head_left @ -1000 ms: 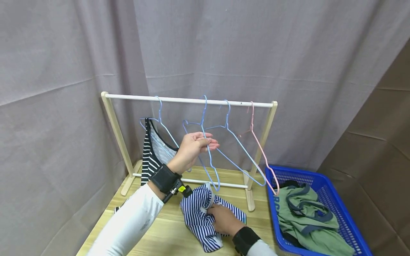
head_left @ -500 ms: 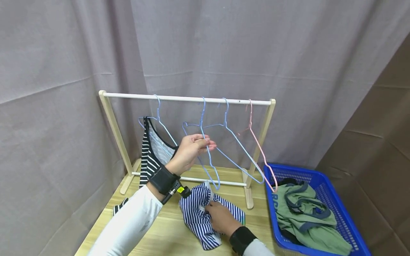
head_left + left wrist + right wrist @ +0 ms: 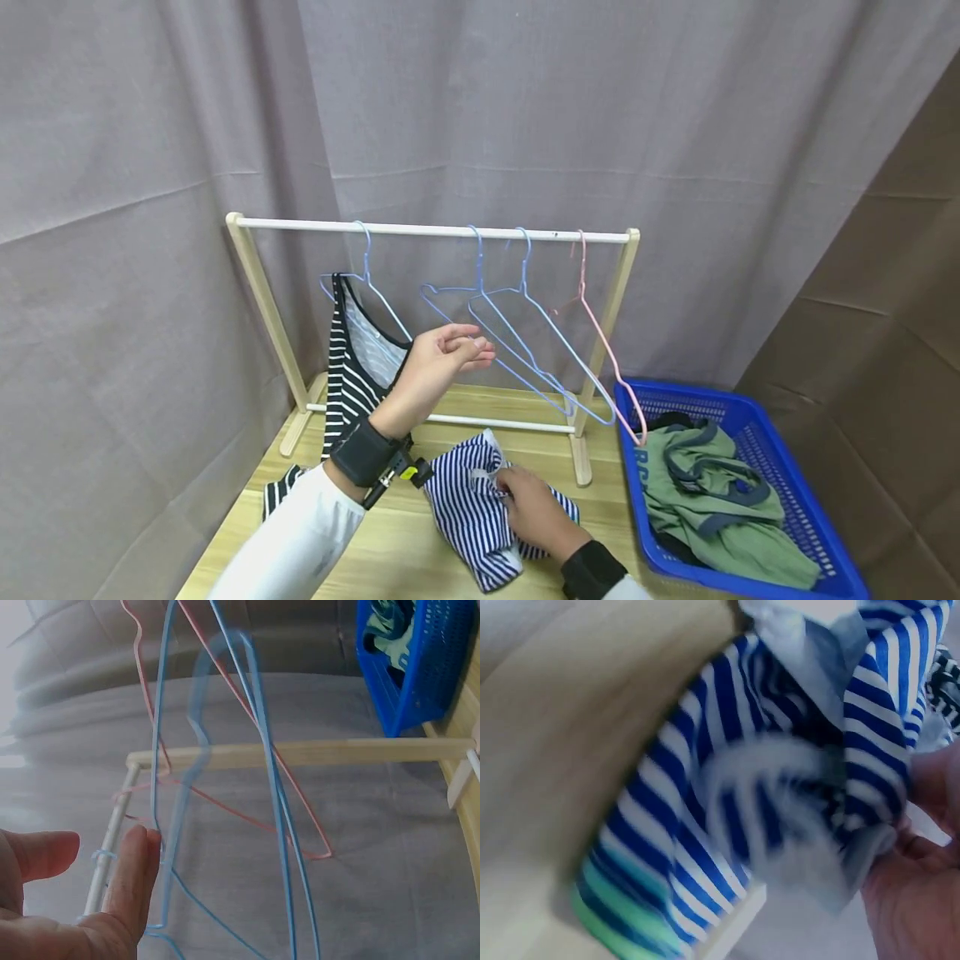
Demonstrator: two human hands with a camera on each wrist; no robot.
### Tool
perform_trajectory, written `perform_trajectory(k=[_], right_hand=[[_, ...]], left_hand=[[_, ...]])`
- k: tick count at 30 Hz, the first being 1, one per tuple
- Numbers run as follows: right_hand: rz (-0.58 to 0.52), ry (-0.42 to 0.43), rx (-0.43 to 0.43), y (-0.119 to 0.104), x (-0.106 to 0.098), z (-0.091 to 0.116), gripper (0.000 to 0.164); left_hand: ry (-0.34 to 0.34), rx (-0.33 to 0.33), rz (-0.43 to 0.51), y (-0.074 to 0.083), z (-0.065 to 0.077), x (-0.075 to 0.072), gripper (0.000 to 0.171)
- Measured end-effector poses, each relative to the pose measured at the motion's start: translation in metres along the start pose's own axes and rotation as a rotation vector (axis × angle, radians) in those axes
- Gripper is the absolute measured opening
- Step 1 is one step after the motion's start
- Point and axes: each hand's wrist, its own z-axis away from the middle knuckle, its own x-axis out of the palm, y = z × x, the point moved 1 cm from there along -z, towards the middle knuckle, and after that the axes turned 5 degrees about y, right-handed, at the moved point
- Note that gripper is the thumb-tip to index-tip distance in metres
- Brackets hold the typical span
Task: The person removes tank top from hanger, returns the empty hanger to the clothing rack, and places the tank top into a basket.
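Observation:
My left hand [image 3: 442,354] is raised before the rack, its thumb and fingers apart with nothing between them. Just beyond its fingertips hangs a blue wire hanger [image 3: 479,267], turned to the right against a second blue hanger [image 3: 527,279]. One blue hanger [image 3: 199,754] looks blurred in the left wrist view. On the table, my right hand [image 3: 532,508] grips a crumpled blue-and-white striped shirt [image 3: 465,500] near its pale neckline. Close up in the right wrist view, fingers and thumb [image 3: 900,900] pinch the cloth, and a green-banded end shows.
A wooden rack with a white rail [image 3: 420,229] stands on the table. It bears a black-and-white striped tank top [image 3: 347,383] on a hanger at left and a pink hanger [image 3: 592,312] at right. A blue basket [image 3: 806,500] at right holds green clothing [image 3: 712,492].
My left hand has let go of the middle blue hanger and drawn back left and down. The hanger has swung right. My right hand still holds the striped shirt and has shifted slightly right.

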Motion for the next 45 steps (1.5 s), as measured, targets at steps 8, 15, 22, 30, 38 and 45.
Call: perform_trajectory(k=[8, 15, 22, 30, 38, 45], right_hand=[[-0.037, 0.359, 0.055, -0.008, -0.058, 0.024, 0.023], [-0.130, 0.583, 0.154, -0.004, -0.127, 0.042, 0.020], [-0.098, 0.744, 0.227, 0.008, -0.180, 0.048, 0.012], [-0.037, 0.841, 0.266, 0.020, -0.230, 0.050, 0.011], [-0.024, 0.935, 0.226, 0.025, -0.273, 0.047, 0.013], [-0.013, 1.028, 0.162, 0.020, -0.307, 0.038, 0.014]], left_hand=[[-0.088, 0.041, -0.005, -0.005, 0.047, -0.002, 0.035], [-0.154, 0.021, -0.053, -0.037, 0.083, 0.001, 0.030], [-0.217, -0.056, -0.063, -0.072, 0.102, 0.004, 0.028], [-0.165, -0.114, -0.078, -0.085, 0.110, -0.010, 0.030], [-0.147, -0.146, -0.064, -0.099, 0.120, -0.013, 0.031], [-0.162, -0.166, -0.053, -0.113, 0.125, -0.015, 0.030]])
